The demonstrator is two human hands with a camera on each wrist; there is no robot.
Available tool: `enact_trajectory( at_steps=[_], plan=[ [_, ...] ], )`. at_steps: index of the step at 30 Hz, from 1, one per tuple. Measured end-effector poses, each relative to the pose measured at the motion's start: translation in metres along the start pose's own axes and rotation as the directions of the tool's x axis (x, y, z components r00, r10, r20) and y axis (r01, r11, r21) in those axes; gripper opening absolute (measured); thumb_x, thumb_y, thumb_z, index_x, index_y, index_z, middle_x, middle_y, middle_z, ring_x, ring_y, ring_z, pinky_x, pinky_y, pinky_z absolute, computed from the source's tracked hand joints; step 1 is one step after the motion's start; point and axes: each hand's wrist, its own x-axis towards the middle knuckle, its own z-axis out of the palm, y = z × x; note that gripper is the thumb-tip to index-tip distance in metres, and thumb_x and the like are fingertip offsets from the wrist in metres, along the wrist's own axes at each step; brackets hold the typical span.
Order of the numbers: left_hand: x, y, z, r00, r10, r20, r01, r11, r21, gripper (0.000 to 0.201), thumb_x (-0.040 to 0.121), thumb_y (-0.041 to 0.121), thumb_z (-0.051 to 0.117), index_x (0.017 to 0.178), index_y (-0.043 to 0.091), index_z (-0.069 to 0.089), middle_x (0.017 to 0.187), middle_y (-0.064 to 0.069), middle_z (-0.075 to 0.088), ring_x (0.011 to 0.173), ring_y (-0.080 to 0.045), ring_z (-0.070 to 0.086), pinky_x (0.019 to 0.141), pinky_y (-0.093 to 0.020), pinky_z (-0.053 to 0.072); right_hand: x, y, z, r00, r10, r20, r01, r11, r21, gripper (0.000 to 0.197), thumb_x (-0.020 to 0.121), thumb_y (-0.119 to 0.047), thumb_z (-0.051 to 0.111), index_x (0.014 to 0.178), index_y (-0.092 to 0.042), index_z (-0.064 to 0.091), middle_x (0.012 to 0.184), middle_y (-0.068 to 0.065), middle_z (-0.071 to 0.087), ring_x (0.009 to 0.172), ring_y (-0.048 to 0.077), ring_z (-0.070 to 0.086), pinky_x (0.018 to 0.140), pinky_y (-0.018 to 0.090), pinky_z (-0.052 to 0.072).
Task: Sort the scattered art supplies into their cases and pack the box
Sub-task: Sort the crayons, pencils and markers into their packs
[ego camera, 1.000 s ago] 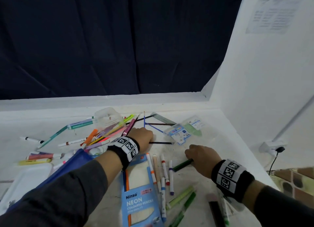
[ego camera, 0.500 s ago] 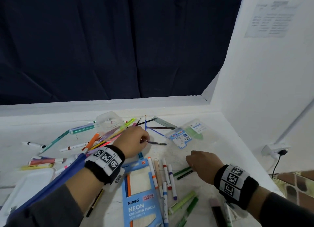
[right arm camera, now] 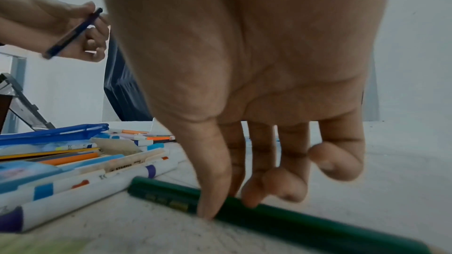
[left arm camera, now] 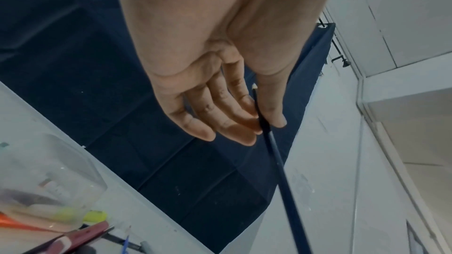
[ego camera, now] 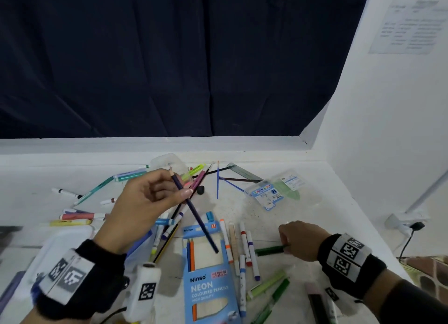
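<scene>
Left hand (ego camera: 145,202) lifting one pencil, right hand (ego camera: 299,241) pinching another on the table.

The left thumb and fingers are pinching one dark blue pencil (ego camera: 194,209) above the light blue cardboard pencil box (ego camera: 208,287); the right thumb and fingertips are gripping one dark green pencil (right arm camera: 281,215) lying on the white table (ego camera: 315,202), with four white markers (ego camera: 244,246) lying between the hands.

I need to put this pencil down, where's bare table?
Bare table lies along the right wall, beyond the clear marker case, and by the back ledge at far left. Around the Ninso box, it is crowded.
</scene>
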Motion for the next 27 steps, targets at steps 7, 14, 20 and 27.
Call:
enact_trajectory(
  at_steps=[7, 14, 20, 27],
  plan=[
    [-0.014, -0.032, 0.018, 0.997, -0.063, -0.049, 0.064, 0.998, 0.025, 0.017, 0.083, 0.019, 0.070, 0.093, 0.006, 0.071, 0.088, -0.016, 0.071, 0.085, -0.038, 0.068, 0.083, -0.036, 0.058, -0.005, -0.004, 0.011, 1.000, -0.005, 0.005, 0.004, 1.000, 0.026, 0.017, 0.092, -0.036, 0.059, 0.091, -0.026, 0.045, 0.100, -0.004, 0.047, 0.091, 0.019, 0.046, 0.076, 0.029, 0.039],
    [-0.010, -0.047, 0.023, 0.998, -0.016, -0.056, 0.024, 0.988, 0.150, 0.007, 0.095, 0.016, 0.062, 0.094, 0.017, 0.069, 0.084, -0.001, 0.070, 0.079, -0.021, 0.068, 0.077, -0.026, 0.055, -0.018, -0.010, 0.003, 0.958, -0.018, -0.285, 0.088, 0.968, 0.236, 0.012, 0.089, -0.038, 0.066, 0.086, -0.032, 0.056, 0.093, -0.008, 0.053, 0.084, 0.013, 0.052, 0.074, 0.027, 0.045],
    [-0.005, -0.048, 0.019, 1.000, -0.002, 0.017, -0.001, 0.988, 0.157, 0.009, 0.100, 0.020, 0.052, 0.099, 0.016, 0.061, 0.085, -0.008, 0.072, 0.078, -0.019, 0.069, 0.072, -0.018, 0.052, -0.024, -0.042, -0.020, 0.789, -0.092, -0.607, 0.416, 0.807, 0.419, 0.004, 0.091, -0.028, 0.068, 0.092, -0.029, 0.064, 0.075, -0.015, 0.063, 0.070, 0.007, 0.059, 0.066, 0.014, 0.042],
    [-0.009, -0.060, 0.020, 0.991, -0.116, 0.061, 0.107, 0.985, 0.136, 0.014, 0.101, 0.031, 0.046, 0.107, 0.020, 0.053, 0.087, -0.013, 0.074, 0.084, -0.020, 0.071, 0.080, -0.030, 0.057, -0.018, -0.080, -0.025, 0.792, -0.025, -0.611, 0.564, 0.414, 0.714, 0.029, 0.096, -0.008, 0.059, 0.116, -0.029, 0.062, 0.080, -0.002, 0.073, 0.066, 0.011, 0.065, 0.061, 0.017, 0.048]
  ],
)
